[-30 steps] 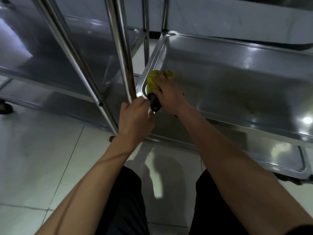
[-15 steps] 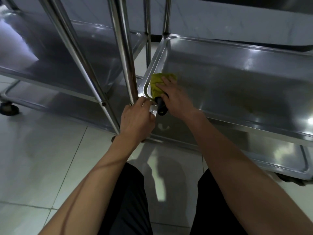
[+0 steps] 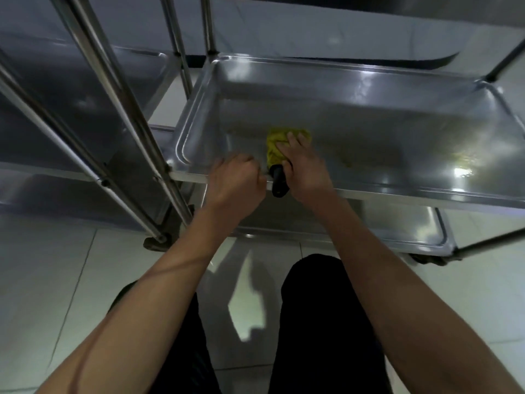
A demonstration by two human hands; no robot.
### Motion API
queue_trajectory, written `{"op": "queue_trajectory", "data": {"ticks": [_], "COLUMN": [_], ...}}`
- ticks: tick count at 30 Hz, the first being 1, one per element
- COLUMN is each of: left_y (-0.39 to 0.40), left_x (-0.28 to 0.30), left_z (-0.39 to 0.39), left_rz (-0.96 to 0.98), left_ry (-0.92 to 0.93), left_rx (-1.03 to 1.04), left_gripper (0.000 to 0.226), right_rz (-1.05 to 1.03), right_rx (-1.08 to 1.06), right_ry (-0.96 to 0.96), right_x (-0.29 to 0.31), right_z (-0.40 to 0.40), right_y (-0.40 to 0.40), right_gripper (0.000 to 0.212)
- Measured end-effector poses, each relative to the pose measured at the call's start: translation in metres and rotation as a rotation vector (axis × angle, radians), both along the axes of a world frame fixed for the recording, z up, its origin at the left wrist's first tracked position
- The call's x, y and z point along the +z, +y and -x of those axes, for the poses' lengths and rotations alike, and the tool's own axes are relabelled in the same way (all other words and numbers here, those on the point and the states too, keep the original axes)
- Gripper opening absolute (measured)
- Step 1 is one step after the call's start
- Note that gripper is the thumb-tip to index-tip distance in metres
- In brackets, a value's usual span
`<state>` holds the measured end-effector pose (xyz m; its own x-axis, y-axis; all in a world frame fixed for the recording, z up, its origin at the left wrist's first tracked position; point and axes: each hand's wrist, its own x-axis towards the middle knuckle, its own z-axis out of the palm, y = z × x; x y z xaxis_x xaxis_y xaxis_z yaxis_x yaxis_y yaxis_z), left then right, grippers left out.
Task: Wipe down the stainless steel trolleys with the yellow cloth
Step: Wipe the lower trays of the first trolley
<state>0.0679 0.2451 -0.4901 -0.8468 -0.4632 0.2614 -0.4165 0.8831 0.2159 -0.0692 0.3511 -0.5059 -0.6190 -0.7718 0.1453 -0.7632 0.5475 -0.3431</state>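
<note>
Right hand (image 3: 302,163) flat on yellow cloth (image 3: 277,147), half-hidden black handle (image 3: 279,182) underneath; left hand (image 3: 237,180) clenched on trolley shelf rim (image 3: 397,193).

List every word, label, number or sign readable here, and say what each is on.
None: no text shows on the trolley tray, the yellow cloth, the black object under the right hand, the left trolley or the floor. The left hand grips the tray's near rim.

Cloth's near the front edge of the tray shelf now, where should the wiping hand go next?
Probably sweep the right hand and yellow cloth rightward along the shelf: most of it lies that way, and the left hand already grips the front rim.
</note>
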Motion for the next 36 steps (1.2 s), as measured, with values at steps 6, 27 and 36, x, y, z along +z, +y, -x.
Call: {"op": "queue_trajectory", "data": {"ticks": [6, 27, 36], "left_y": [0.038, -0.046, -0.065], "left_x": [-0.009, -0.011, -0.023], "left_z": [0.046, -0.009, -0.039], "left_rz": [0.052, 0.061, 0.04], "left_ry": [-0.018, -0.051, -0.035], "left_rx": [-0.123, 0.116, 0.115], "left_gripper": [0.032, 0.028, 0.035], "right_rz": [0.014, -0.041, -0.065], "right_rx": [-0.144, -0.218, 0.025], "right_ry": [0.0, 0.009, 0.036], "right_x": [0.002, 0.004, 0.001], "right_z": [0.035, 0.044, 0.003], "right_y": [0.077, 0.057, -0.076], "right_gripper": [0.048, 0.043, 0.044]}}
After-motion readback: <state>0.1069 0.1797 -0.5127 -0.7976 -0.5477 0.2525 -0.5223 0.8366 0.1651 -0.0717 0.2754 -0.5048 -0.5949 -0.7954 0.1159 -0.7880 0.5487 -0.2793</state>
